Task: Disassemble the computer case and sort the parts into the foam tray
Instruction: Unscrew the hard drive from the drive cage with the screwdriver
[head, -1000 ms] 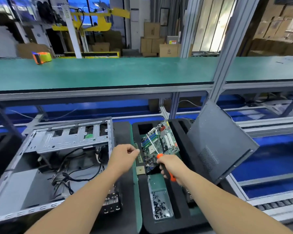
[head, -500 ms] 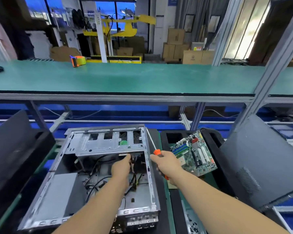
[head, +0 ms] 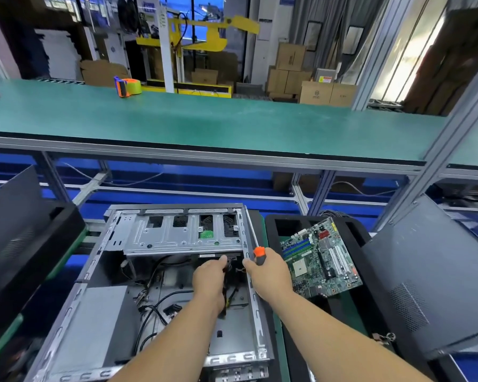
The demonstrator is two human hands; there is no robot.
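The open grey computer case (head: 105, 321) lies on its side at lower centre, with a metal drive cage (head: 182, 235) across its far end and loose black cables (head: 155, 307) on its floor. My left hand (head: 209, 279) reaches inside under the cage and grips a black cable bundle by a connector. My right hand (head: 268, 274) rests on the case's right wall and holds an orange-handled screwdriver (head: 255, 248), shaft pointing away. A green motherboard (head: 320, 257) lies tilted in the black foam tray (head: 353, 238) to the right.
A dark side panel (head: 431, 285) leans at the tray's right. Another black foam tray with a panel (head: 22, 244) stands at the left. A raised green shelf (head: 204, 125) with an orange tape dispenser (head: 127, 87) runs behind. A grey power supply box (head: 94, 321) sits in the case's near left.
My view swung left from the tray to the case. My left hand left the motherboard and went into the case to the cables. My right hand carried the screwdriver to the case's right wall.
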